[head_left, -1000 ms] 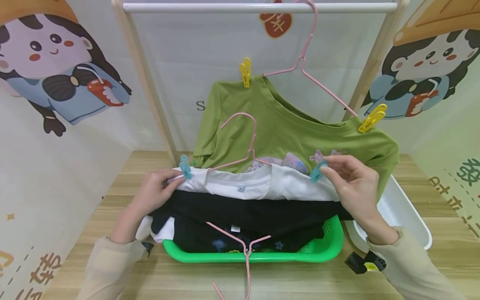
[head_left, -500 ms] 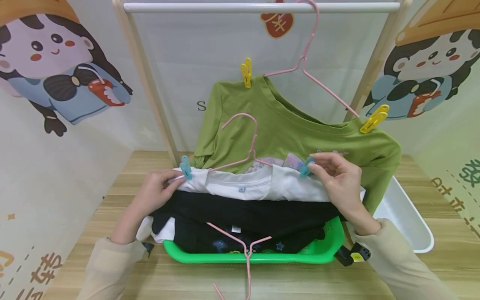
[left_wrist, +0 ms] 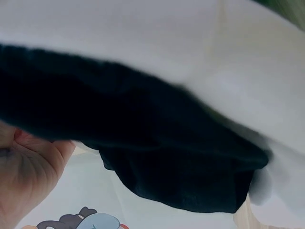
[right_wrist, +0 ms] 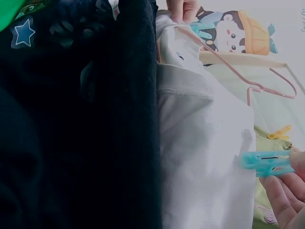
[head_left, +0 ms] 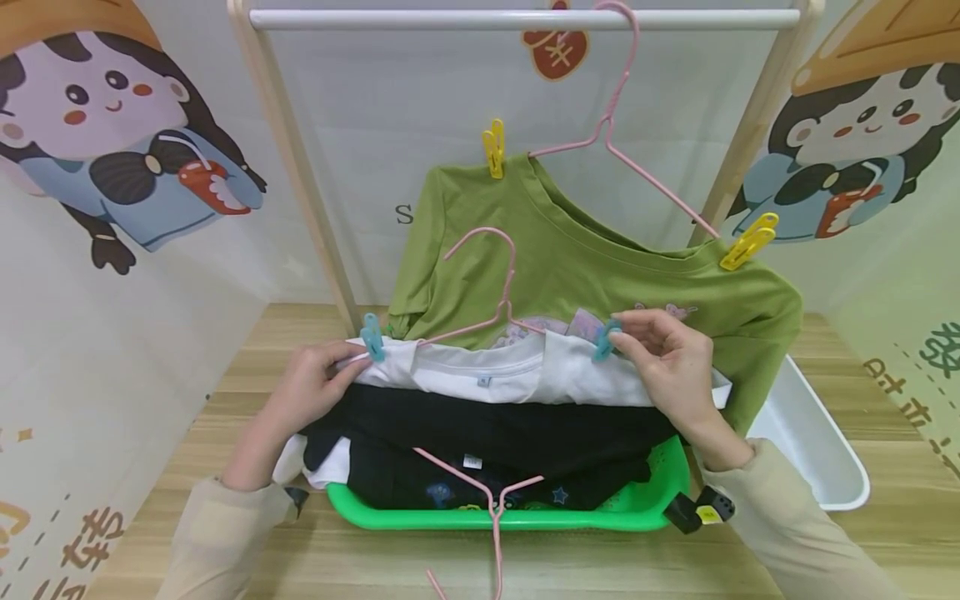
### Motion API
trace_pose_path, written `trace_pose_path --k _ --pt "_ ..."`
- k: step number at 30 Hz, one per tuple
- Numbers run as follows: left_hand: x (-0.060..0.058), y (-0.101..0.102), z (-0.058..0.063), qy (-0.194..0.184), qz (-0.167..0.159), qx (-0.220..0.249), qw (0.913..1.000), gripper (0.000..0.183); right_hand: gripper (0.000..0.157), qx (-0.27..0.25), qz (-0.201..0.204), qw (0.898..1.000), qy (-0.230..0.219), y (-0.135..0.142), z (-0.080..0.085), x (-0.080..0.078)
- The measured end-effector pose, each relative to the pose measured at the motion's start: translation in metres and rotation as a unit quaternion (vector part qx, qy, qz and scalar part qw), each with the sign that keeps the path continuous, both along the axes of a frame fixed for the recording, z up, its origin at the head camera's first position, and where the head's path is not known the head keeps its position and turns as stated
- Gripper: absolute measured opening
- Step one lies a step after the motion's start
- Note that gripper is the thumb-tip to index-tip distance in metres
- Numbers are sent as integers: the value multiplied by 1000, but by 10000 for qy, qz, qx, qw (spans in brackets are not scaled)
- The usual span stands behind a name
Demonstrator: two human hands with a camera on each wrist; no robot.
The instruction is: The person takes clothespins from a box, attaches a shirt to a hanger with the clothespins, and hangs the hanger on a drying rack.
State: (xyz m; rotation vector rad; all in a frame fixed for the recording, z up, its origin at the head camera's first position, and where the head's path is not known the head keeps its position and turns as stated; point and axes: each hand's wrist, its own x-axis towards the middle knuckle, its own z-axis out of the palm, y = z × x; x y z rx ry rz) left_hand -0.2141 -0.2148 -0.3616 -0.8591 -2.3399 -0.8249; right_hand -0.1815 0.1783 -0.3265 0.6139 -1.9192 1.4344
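Note:
A white shirt [head_left: 592, 383] with a pink hanger [head_left: 512, 271] in its neck lies folded over a black garment [head_left: 480, 425]. My left hand [head_left: 311, 379] pinches its left shoulder, beside a teal clothespin [head_left: 372, 337] clipped there. Between the thumb and fingers of my right hand [head_left: 675, 358] is another teal clothespin [head_left: 606, 340], at the top edge right of the collar. The right wrist view shows this clothespin [right_wrist: 268, 163] with its tip overlapping the shirt edge. In the left wrist view, black and white cloth fills most of the frame and hides my left fingertips.
Behind, a green shirt [head_left: 585, 237] hangs from the rack's white bar [head_left: 450, 20] on a pink hanger, with yellow clothespins [head_left: 494, 150] at its shoulders. The black garment lies in a green basket [head_left: 510, 521]; a loose pink hanger [head_left: 496, 542] leans over its front rim. A white tray [head_left: 828, 458] stands right.
My right hand has moved left along the shirt's top edge with the teal clothespin, nearer the collar. The shirt's right end now shows past that hand. My left hand has stayed in place.

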Motion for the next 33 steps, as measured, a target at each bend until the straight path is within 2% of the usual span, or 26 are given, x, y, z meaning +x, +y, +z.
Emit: trace_pose_path --k 6,16,20,23,25,29,33 --pt "-1 0 -2 82 -6 37 10000 11 20 193 -37 9998 -67 1 0 0" --pt "-1 0 -2 56 24 29 10000 9 39 747 -94 9952 -622 5 0 3" --pt "-1 0 -3 51 -2 42 10000 8 37 1359 -297 9831 -1191 10 2 7" --pt "-1 -1 -3 74 -2 53 10000 9 27 1930 -472 9650 -1713 16 5 10" --pt "0 -1 -3 72 -6 68 10000 9 19 2232 -581 9541 -1911 19 7 11" --pt "0 -1 -3 16 -33 102 9999 9 6 2638 -850 9452 -1724 23 10 13" --pt "1 -3 -1 -108 -32 141 9998 10 5 2819 -1001 9420 -1521 26 10 15"
